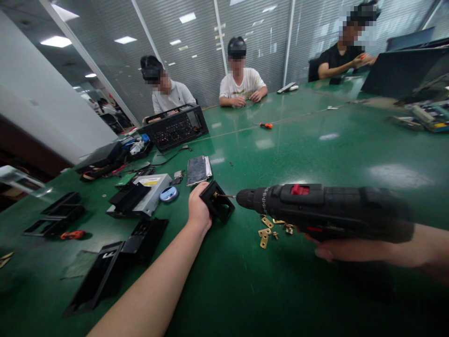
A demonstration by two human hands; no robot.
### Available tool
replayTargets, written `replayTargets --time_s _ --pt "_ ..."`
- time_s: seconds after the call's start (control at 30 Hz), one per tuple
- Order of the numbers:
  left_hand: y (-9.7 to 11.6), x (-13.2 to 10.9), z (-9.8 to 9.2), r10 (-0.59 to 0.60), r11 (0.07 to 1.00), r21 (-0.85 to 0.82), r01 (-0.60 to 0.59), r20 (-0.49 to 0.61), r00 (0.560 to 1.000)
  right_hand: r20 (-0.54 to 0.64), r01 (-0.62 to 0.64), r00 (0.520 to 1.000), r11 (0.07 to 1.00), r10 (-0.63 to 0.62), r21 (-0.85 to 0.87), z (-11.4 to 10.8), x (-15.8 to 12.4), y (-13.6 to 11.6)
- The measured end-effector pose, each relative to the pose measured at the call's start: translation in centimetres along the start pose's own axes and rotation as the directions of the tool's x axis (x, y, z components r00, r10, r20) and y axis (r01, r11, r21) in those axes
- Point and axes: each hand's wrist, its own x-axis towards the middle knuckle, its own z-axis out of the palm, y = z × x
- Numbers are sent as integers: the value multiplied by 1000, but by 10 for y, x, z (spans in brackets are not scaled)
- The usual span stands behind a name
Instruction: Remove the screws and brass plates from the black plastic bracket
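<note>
My left hand (199,208) grips a small black frame-like part (226,213) with an open middle, holding it tilted above the green table. My right hand (345,250) is wrapped round the handle of a black cordless drill (298,208) with a red switch on top. A thin bit (228,196) runs from the drill's chuck to the inside of the black frame, where a small brass-coloured piece shows at its tip. Below the drill, several brass plates (264,232) and a brass screw (275,235) lie on the table.
Left of my arm lie black brackets (105,271), an optical drive (154,187), a blue round tin (169,194) and an orange tool (73,235). An open black case (178,126) and an orange-handled screwdriver (265,125) are farther back. Several people sit across the green table (315,154).
</note>
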Motion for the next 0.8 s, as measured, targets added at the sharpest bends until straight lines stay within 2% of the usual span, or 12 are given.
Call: replayTargets --time_s 0.1,0.2,0.37,0.6,0.8 --pt "-1 0 -1 9 1000 -12 -9 -6 1000 -20 -99 995 993 101 57 1 -2 -6" --pt "0 0 0 19 1000 -7 -19 -4 1000 -19 -135 990 988 137 80 2 -2 -8" --pt "1 0 2 6 1000 4 -6 -16 1000 -53 -76 995 995 80 64 3 0 -8" --pt "0 1 0 11 1000 0 -11 8 1000 -2 -76 997 991 77 111 2 0 -8" --pt "1 0 0 7 1000 0 -7 17 1000 -18 -40 999 998 40 41 2 2 -9"
